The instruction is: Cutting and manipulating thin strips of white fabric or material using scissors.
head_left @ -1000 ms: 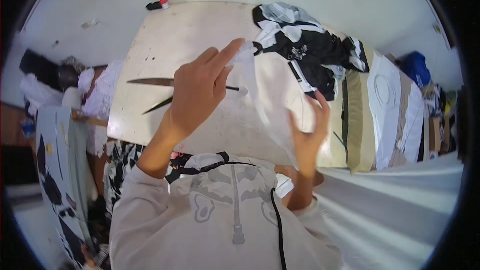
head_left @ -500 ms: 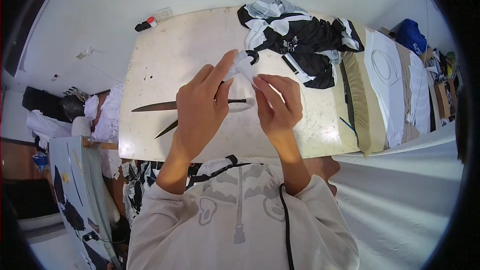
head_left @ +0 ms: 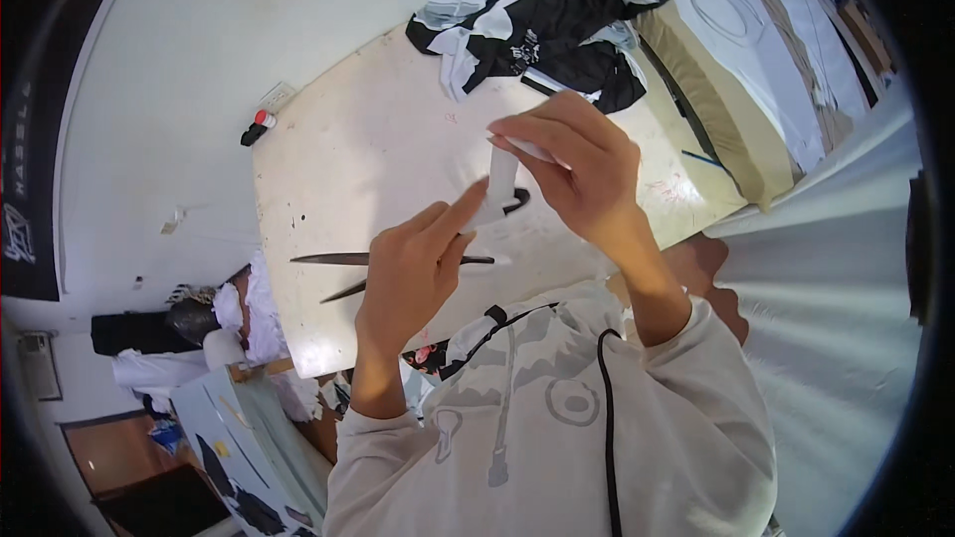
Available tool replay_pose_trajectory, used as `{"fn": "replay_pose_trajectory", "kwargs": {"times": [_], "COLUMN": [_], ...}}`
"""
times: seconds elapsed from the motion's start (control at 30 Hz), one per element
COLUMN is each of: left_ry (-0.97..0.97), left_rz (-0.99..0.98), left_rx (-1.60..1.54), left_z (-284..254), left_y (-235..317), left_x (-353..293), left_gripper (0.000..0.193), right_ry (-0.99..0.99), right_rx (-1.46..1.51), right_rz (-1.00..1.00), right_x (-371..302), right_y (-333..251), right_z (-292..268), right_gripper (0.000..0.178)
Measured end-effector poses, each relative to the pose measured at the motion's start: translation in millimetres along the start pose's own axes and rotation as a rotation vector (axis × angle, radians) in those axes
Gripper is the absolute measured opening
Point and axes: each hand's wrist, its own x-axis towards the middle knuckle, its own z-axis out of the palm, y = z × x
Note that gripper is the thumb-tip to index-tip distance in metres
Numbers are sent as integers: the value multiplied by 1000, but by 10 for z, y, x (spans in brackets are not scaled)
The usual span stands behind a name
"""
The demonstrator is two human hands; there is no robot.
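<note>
My left hand (head_left: 413, 273) and my right hand (head_left: 577, 164) are raised over a cream worktable (head_left: 348, 149) and hold a small white strip (head_left: 500, 184) between them. The right hand pinches its upper end, the left hand's fingers grip its lower end. Large open scissors (head_left: 383, 264) lie on the table under my left hand, partly hidden by it.
A black-and-white garment heap (head_left: 542, 25) lies at the table's far side. Stacked beige and white fabric pieces (head_left: 751, 50) cover the right end. A small red-capped object (head_left: 257, 125) sits beyond the far edge. Clothes and clutter (head_left: 214, 333) fill the floor at left.
The view has tilted and my hands look closer. My right hand came up from the side to meet the left, and both now pinch the white strip.
</note>
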Motion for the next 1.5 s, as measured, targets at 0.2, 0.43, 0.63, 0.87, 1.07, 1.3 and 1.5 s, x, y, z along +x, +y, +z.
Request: {"fn": "replay_pose_trajectory", "kwargs": {"times": [0.2, 0.43, 0.63, 0.87, 1.07, 1.3, 1.5], "left_ry": [-22, -97, -73, 30, 119, 143, 176], "left_rz": [163, 155, -68, -292, -253, -219, -244], "left_rx": [-109, -121, -234, -306, -157, 21, -56], "left_z": [42, -35, -78, 56, 370, 583, 574], "left_y": [25, -69, -188, -123, -191, -204, -292], "left_x": [0, -39, -112, -37, -69, -62, -58], "left_gripper": [55, 60, 56, 58, 56, 58, 56], "right_ry": [-201, -481, -291, -47, -70, 31, 156], "right_rx": [155, 625, 336, -194, -249, -81, -40], "right_rz": [352, 911, 841, 302, 396, 547, 495], "right_x": [-27, -278, -659, -845, -950, -1157, -1062], "right_y": [260, 465, 293, -395, -310, 134, 142], "right_z": [-61, -81, 130, 357, 624, 982, 888], "right_gripper": [15, 11, 20, 35, 35, 14, 6]}}
